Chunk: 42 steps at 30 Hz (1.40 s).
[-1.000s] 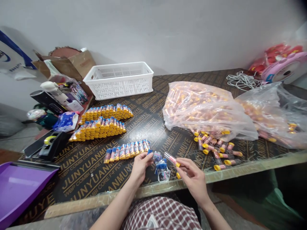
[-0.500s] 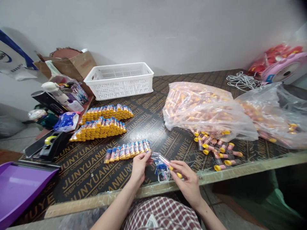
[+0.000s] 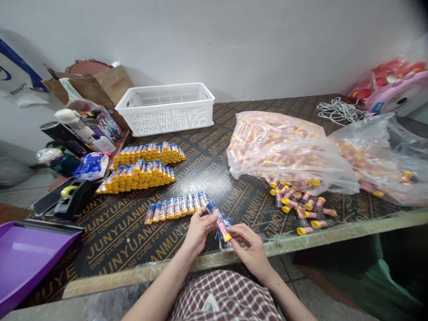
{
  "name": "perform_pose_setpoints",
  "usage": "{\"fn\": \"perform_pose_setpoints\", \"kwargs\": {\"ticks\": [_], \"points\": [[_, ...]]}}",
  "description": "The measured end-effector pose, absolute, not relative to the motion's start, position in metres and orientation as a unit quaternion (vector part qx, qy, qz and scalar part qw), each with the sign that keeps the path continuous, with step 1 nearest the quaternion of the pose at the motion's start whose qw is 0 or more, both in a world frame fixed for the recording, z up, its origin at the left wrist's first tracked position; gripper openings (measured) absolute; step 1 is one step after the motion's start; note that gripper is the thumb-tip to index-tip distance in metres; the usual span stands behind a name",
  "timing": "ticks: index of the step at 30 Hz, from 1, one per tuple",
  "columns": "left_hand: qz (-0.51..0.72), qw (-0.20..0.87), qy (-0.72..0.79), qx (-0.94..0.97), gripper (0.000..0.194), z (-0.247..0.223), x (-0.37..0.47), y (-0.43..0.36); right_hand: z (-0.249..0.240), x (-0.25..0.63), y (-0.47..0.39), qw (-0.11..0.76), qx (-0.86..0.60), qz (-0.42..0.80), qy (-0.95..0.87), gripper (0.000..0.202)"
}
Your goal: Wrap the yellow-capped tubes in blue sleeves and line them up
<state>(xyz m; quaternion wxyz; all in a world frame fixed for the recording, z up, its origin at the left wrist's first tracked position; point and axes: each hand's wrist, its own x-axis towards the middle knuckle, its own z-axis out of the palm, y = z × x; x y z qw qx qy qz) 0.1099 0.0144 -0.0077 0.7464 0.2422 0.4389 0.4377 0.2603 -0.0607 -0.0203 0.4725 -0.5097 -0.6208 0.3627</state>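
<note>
Between my two hands is a small clear tube (image 3: 221,221) with a yellow cap at its lower end and blue at its upper end. My left hand (image 3: 199,229) pinches it near the blue end. At the yellow cap, the fingers of my right hand (image 3: 246,248) close on it. Printed blue slips (image 3: 219,240) lie on the table partly behind the tube and my hands. Just left of them stands a row of blue-and-yellow tubes (image 3: 177,207). Loose yellow-capped tubes (image 3: 301,205) lie scattered to the right.
Stacked tubes (image 3: 140,176) sit at the left, before a white basket (image 3: 170,117). Large plastic bags of tubes (image 3: 281,142) fill the right side. A tape dispenser (image 3: 75,200), a purple dustpan (image 3: 30,263), a white cord (image 3: 337,112) and a pink fan (image 3: 397,96) stand around.
The tube's upper end now shows blue where it was clear before. My right hand has moved left and slightly down, bringing the tube to my left hand, which now grips it.
</note>
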Motion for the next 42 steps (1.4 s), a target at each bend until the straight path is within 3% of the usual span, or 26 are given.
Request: {"fn": "perform_pose_setpoints", "kwargs": {"ticks": [6, 13, 20, 42], "points": [[0.345, 0.787, 0.410, 0.307, 0.043, -0.006, 0.111, 0.004, -0.025, 0.263, -0.056, 0.472, -0.535, 0.249, -0.655, 0.061], [0.287, 0.808, 0.376, 0.350, 0.030, -0.003, 0.116, -0.007, -0.021, 0.270, -0.053, 0.480, -0.472, 0.339, -0.658, 0.086], [0.282, 0.809, 0.368, 0.362, 0.030, 0.000, 0.118, -0.012, -0.024, 0.269, -0.057, 0.497, -0.425, 0.417, -0.630, 0.084], [0.285, 0.808, 0.371, 0.357, 0.028, 0.001, 0.118, -0.014, -0.029, 0.262, -0.056, 0.554, -0.411, 0.411, -0.596, 0.081]]}}
